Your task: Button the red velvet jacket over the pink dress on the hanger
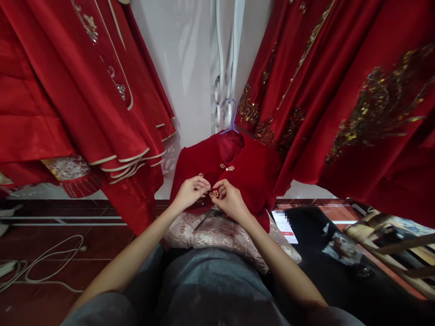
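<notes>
A red velvet jacket hangs in front of me on a purple hanger. Its neck is fastened by a gold and pearl button clasp. Below that, my right hand is closed in a pinch on another gold button clasp at the jacket's front. My left hand faces it, thumb and forefinger pinched close to the same clasp; what lies between those fingertips is too small to make out. A further gold ornament shows just above my left hand.
Red gowns with pale piping hang left, and gold-embroidered red gowns hang right. Shiny pale patterned fabric lies under the jacket. A phone and a clear plastic bag rest on a black surface at right. White cable coils on the floor.
</notes>
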Motion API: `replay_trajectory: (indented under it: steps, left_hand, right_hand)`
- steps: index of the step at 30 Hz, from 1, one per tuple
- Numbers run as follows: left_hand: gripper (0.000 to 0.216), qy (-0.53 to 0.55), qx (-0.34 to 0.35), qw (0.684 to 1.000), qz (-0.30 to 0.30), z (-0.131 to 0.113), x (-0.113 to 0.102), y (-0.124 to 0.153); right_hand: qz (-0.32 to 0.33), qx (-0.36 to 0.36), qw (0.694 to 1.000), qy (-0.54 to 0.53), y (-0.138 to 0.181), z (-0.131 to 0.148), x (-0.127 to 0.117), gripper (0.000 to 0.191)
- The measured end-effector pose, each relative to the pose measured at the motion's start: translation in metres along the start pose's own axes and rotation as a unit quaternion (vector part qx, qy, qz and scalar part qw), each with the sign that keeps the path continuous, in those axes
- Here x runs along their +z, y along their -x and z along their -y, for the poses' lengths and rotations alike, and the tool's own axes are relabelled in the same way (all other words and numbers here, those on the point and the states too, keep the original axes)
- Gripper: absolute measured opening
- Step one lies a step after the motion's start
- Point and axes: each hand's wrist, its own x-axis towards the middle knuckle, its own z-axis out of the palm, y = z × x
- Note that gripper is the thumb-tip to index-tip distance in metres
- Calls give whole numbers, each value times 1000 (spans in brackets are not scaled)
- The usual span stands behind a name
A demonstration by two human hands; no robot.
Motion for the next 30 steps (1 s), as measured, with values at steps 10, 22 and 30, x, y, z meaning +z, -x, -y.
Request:
replay_trajectory:
  steps: [10,22,30]
  left_hand:
    - [37,-104,43,989,-94,25,1,-7]
    - [23,27,13,995,-95,17,-3,-11]
    - [34,-9,68,989,-132,29,0,-9]
  right_hand:
    - [26,39,994,-102,-5,-6,-8,14]
    - [-58,-2,990,-129,-32,-20,17,16]
    - [-97,-27,991,-89,-29,-19,27,14]
